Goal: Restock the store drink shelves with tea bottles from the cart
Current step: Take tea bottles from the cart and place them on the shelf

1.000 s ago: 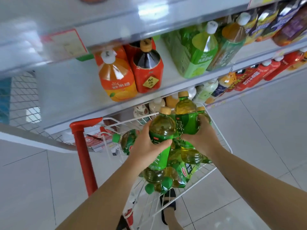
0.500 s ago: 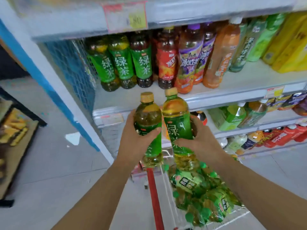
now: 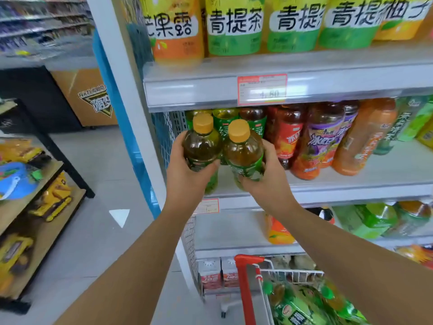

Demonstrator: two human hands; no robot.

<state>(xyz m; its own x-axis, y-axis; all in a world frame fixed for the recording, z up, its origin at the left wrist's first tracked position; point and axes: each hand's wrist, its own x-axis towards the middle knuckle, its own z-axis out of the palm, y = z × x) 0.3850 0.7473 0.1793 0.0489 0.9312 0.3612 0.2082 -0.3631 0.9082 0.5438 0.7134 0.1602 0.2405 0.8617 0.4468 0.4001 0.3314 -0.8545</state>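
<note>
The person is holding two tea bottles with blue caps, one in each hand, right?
Not quite. The head view shows the left hand holding the left tea bottle and the right hand holding the right tea bottle, but the left cap and right cap are yellow-orange, not blue.

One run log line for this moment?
left hand grips left tea bottle; right hand grips right tea bottle; both before shelf; cart holds more

Left bottle [image 3: 201,146] just beside right bottle [image 3: 243,156], before middle shelf [image 3: 375,181]; cart [image 3: 295,271] below right; toy rack [image 3: 35,174] far left.
</note>
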